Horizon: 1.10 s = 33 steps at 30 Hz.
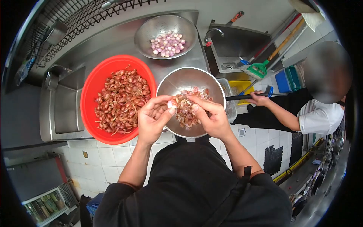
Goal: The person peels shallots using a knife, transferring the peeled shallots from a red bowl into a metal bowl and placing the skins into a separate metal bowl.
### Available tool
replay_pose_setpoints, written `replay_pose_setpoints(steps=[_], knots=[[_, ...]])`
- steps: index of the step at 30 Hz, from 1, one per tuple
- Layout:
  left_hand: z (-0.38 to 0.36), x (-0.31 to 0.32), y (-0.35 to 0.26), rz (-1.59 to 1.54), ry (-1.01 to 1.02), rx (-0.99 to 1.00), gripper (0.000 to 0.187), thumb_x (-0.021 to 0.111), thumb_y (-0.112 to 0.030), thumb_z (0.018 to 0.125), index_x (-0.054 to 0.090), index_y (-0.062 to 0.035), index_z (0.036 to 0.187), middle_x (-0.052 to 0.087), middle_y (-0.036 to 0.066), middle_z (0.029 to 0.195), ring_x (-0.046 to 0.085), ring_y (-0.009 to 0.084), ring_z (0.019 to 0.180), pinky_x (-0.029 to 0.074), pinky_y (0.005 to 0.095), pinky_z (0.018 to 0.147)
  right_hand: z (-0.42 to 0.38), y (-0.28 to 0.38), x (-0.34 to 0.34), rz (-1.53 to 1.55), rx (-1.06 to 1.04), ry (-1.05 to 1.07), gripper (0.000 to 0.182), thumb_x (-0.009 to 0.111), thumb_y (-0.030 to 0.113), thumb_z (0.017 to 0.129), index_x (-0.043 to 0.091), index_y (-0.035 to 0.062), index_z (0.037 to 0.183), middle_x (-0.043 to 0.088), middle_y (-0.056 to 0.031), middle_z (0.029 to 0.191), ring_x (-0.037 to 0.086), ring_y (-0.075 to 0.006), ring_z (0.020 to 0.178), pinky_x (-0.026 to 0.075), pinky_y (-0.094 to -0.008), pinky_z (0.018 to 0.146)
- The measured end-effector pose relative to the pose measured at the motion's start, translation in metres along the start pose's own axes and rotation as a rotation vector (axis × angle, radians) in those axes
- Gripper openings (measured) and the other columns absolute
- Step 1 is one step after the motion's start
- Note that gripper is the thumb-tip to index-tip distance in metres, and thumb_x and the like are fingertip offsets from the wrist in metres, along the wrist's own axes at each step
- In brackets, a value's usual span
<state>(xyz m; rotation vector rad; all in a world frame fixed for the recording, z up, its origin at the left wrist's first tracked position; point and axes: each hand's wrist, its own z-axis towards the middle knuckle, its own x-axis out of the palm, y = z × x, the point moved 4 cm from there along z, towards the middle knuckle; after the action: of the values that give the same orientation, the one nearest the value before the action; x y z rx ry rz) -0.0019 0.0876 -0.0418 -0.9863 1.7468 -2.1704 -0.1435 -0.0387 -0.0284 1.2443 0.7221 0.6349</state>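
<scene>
In the centre of the frame, the left hand [152, 118] has its grip closed on a shallot [171, 103] above a bowl [183, 77]; the right hand's [212, 118] grip, alongside, I cannot tell.

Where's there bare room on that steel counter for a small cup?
Bare steel counter shows in the gap between the red tub, colander and steel bowl, and in a strip behind the tub, left of the colander. It's crowded in front: tub and bowl sit close together, with the left hand and right hand at the bowl.
</scene>
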Motion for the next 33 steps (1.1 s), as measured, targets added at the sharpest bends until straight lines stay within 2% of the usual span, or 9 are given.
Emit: replay_pose_setpoints(steps=[6,10,11,15,18,20,23,30,33], knots=[[-0.006,0.005,0.001,0.005,0.031,0.038,0.029,0.063,0.01,0.089,0.057,0.0072,0.117,0.065,0.014,0.112,0.064,0.0175,0.106,0.052,0.029,0.093,-0.007,0.025,0.019,-0.081,-0.194,0.09,0.036,0.062,0.003,0.091,0.06,-0.0038,0.126,0.067,-0.0194,0.12,0.065,-0.0269,0.114,0.048,-0.0344,0.097],[-0.011,0.003,0.002,0.006,0.005,0.032,0.028,0.063,0.01,0.089,0.057,0.0075,0.117,0.065,0.013,0.112,0.064,0.0167,0.106,0.053,0.029,0.092,-0.004,0.011,0.021,-0.005,-0.122,0.117,0.034,0.058,0.005,0.095,0.06,-0.0026,0.129,0.069,-0.0138,0.118,0.066,-0.0123,0.089,0.052,-0.0263,0.08],[-0.012,0.001,0.004,-0.015,0.023,0.032,0.028,0.063,0.008,0.09,0.057,0.0073,0.118,0.065,0.014,0.113,0.064,0.0165,0.105,0.053,0.0286,0.091,-0.006,0.008,0.022,0.105,0.001,0.104,0.033,0.056,0.006,0.097,0.06,-0.0028,0.129,0.071,-0.0068,0.106,0.056,-0.0034,0.074,0.048,-0.02,0.068],[-0.011,-0.006,0.009,-0.035,-0.011,0.012,0.03,0.061,0.004,0.091,0.057,0.0075,0.121,0.067,0.018,0.114,0.066,0.0199,0.104,0.053,0.0311,0.091,-0.005,-0.005,0.012,0.294,0.175,0.019,0.031,0.054,0.007,0.099,0.061,-0.0038,0.128,0.057,0.0061,0.08,0.046,0.0008,0.064,0.038,-0.0161,0.059],[-0.009,-0.008,0.011,-0.224,0.003,-0.046,0.032,0.058,0.001,0.094,0.056,0.0068,0.125,0.065,0.019,0.119,0.065,0.0216,0.106,0.052,0.0335,0.094,-0.004,-0.018,0.003,0.353,0.187,-0.078,0.031,0.054,0.006,0.099,0.061,-0.0041,0.127,0.057,0.0062,0.079,0.044,0.0013,0.065,0.038,-0.015,0.06],[-0.007,-0.009,0.014,-0.318,0.053,-0.108,0.033,0.057,-0.001,0.094,0.056,0.0054,0.126,0.063,0.02,0.125,0.064,0.0219,0.109,0.05,0.0346,0.097,-0.004,-0.042,-0.005,0.272,0.206,-0.117,0.03,0.055,0.009,0.099,0.062,-0.0044,0.125,0.065,0.0008,0.082,0.055,-0.0035,0.071,0.045,-0.0192,0.066],[-0.006,-0.008,0.017,-0.233,0.049,-0.061,0.033,0.058,0.0,0.093,0.057,0.0039,0.126,0.062,0.019,0.127,0.063,0.0211,0.111,0.049,0.0338,0.098,-0.005,-0.072,-0.01,-0.196,0.318,0.021,0.032,0.057,0.019,0.098,0.064,-0.0048,0.119,0.073,-0.0156,0.095,0.069,-0.0194,0.089,0.052,-0.0313,0.078],[-0.002,-0.011,0.026,-0.184,0.098,-0.082,0.033,0.061,0.003,0.091,0.058,0.0028,0.124,0.062,0.016,0.125,0.061,0.0187,0.111,0.047,0.0324,0.1,-0.015,-0.008,0.003,-0.045,0.059,-0.002,0.025,0.064,0.01,0.092,0.064,-0.0042,0.113,0.071,-0.0152,0.09,0.069,-0.0158,0.083,0.054,-0.0293,0.074],[0.0,-0.005,0.022,-0.084,0.083,-0.035,0.035,0.064,0.007,0.089,0.057,0.0054,0.124,0.064,0.013,0.12,0.063,0.0157,0.108,0.051,0.0285,0.094,-0.015,0.012,0.01,-0.1,-0.101,0.048,0.031,0.066,0.006,0.09,0.062,-0.004,0.119,0.071,-0.0145,0.1,0.069,-0.0168,0.087,0.054,-0.0299,0.077]])
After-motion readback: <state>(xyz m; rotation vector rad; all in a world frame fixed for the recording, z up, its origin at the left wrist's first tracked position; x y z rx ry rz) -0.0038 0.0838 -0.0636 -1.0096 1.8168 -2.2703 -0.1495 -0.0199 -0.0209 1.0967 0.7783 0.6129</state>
